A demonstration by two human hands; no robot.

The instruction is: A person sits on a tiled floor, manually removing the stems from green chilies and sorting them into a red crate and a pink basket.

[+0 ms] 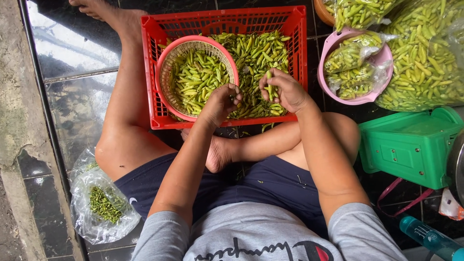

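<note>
Clear bag of green stems [103, 205] lower left, bulging clear chilli bags [420, 58] upper right, two [355, 65] in pink bowl [382, 57]

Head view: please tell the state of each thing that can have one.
Red crate: open, holding green chillies.
Round basket: partly filled.
Pink bowl: holds bagged chillies.
Clear bag: open, stems inside.
Left hand: pinched shut, contents hidden.
Right hand: gripping a chilli.

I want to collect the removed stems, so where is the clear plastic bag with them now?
The plastic bag lies on the dark floor at the lower left of the head view, beside the person's left thigh, away from the red crate.
</note>
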